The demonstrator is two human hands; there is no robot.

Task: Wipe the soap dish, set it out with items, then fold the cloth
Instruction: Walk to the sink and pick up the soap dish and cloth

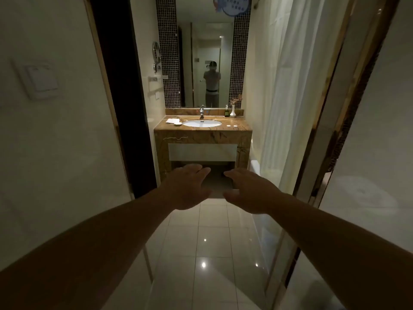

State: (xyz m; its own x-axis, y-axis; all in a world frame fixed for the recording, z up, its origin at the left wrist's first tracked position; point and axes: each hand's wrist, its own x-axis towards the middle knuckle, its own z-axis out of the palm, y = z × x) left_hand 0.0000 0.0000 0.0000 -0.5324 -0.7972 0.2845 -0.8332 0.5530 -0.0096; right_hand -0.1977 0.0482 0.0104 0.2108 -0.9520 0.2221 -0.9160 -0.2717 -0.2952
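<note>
Hands, left hand (pixel 187 189) and right hand (pixel 248 191), spread wide, empty; soap dish (pixel 178 124), perhaps, at twelve o'clock, untouched — everything remains.

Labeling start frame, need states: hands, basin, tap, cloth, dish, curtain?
Left hand: open, empty, held out.
Right hand: open, empty, held out.
White oval basin: looks empty.
Chrome tap: no water visible.
White folded cloth: lying flat on brown marble counter.
Small soap dish: on counter, contents unclear.
White shower curtain: hanging, drawn.
</note>
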